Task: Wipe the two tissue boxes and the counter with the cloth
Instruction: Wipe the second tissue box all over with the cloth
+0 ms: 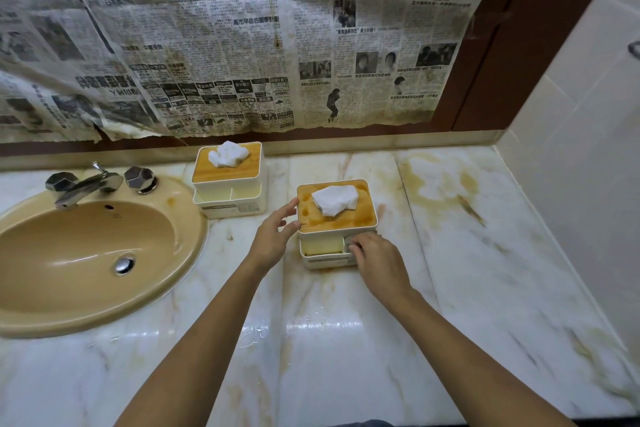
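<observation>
Wiping nearer tissue box (336, 224): left hand (273, 239) open, steadying at nine o'clock; right hand (377, 262) pinching something small, cloth unclear. Next: lid.

We see two cream tissue boxes with wooden lids standing upright and well apart on a pale marble counter (346, 340). The near box (337, 224) sits mid-counter, its lid blotched with dark wet-looking stains, a white tissue (335, 199) crumpled through the slot. The far box (229, 180) stands near the back wall, its lid cleaner. Brownish stains streak the counter's right side. A grey scrap, possibly the cloth (349, 242), shows in the near box's front compartment.
</observation>
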### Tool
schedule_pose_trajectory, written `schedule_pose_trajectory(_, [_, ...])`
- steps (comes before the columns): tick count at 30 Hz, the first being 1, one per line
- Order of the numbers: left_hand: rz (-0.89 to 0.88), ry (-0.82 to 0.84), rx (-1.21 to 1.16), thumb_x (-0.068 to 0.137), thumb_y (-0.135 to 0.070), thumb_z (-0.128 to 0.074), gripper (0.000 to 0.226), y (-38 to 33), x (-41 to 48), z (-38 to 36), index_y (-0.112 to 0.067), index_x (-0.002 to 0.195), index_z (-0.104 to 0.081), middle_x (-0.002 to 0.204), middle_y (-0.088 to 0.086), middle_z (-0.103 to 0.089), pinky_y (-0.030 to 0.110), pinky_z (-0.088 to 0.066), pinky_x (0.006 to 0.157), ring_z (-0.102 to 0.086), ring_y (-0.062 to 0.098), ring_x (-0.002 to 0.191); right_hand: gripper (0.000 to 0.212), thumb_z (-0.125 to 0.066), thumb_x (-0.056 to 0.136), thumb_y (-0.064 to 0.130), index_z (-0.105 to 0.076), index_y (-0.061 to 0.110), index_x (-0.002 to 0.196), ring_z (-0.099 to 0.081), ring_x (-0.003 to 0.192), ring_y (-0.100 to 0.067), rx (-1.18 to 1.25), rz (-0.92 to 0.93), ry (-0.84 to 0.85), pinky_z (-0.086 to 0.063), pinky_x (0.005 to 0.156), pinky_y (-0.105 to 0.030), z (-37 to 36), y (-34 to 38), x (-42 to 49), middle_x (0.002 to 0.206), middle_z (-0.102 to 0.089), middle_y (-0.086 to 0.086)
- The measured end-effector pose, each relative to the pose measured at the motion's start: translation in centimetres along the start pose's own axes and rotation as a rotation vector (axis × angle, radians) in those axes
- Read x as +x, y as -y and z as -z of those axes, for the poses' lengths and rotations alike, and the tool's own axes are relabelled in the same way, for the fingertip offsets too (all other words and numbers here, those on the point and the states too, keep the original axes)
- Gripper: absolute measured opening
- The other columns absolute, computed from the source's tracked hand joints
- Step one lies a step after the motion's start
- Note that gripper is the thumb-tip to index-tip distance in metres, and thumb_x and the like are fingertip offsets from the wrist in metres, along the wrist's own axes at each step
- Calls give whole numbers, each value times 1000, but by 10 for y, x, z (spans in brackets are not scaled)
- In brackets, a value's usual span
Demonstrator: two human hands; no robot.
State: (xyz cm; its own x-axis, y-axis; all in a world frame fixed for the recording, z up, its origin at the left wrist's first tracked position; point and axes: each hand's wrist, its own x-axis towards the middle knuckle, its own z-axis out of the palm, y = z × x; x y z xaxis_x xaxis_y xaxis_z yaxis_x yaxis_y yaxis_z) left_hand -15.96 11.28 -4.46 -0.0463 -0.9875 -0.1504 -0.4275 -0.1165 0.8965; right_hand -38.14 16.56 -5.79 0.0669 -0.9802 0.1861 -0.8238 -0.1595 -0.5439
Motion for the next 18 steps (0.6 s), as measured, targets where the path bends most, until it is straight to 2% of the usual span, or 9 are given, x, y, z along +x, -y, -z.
schedule_pose_trajectory(2, [-5, -4, 6, 101, -26, -56, 47, -1, -1, 1, -35, 146, -47, 137, -4, -56, 33, -42, 101, -52, 19, 122, 14, -59, 96, 16, -73, 15, 98, -63, 88, -19, 21, -29, -19, -50, 74, -31, 7, 1, -1, 95, -72, 0])
schedule_pose_trajectory(6, [-8, -6, 14, 101, -24, -57, 48, -3, -3, 2, -32, 146, -48, 134, -1, -58, 31, -41, 100, -52, 19, 120, 10, -60, 97, 19, -69, 15, 99, -61, 80, -18, 102, -101, -209, -50, 70, -31, 18, -2, -7, 87, -70, 1])
schedule_pose_trajectory(8, [-12, -6, 25, 101, -24, -57, 47, -5, -4, 2, -31, 147, -48, 133, -2, -59, 29, -40, 99, -53, 18, 118, 9, -62, 95, 20, -71, 17, 96, -60, 84, -17, 62, -88, -189, -46, 75, -31, 15, 0, -8, 87, -70, 3])
schedule_pose_trajectory(11, [-17, -3, 29, 100, -23, -57, 47, -7, -4, 3, -30, 146, -48, 130, -2, -60, 28, -39, 98, -53, 14, 115, 13, -60, 95, 24, -73, 22, 94, -56, 99, -17, -83, -87, -46, -36, 82, -32, 2, 7, -2, 90, -71, 5])
schedule_pose_trajectory(14, [-30, 7, 43, 99, -24, -59, 47, -5, -2, 5, -30, 145, -50, 131, -3, -61, 30, -42, 103, -54, 11, 116, 16, -55, 98, 27, -70, 23, 93, -54, 104, -19, -135, -119, 25, -34, 84, -36, 2, 8, 6, 95, -70, 3])
schedule_pose_trajectory(18, [-26, 12, 47, 99, -25, -60, 47, -5, -2, 5, -30, 144, -51, 130, -2, -61, 25, -39, 99, -54, 8, 114, 10, -59, 97, 25, -69, 22, 94, -53, 88, -17, 63, -133, -122, -39, 80, -36, 20, 5, -3, 83, -67, 5])
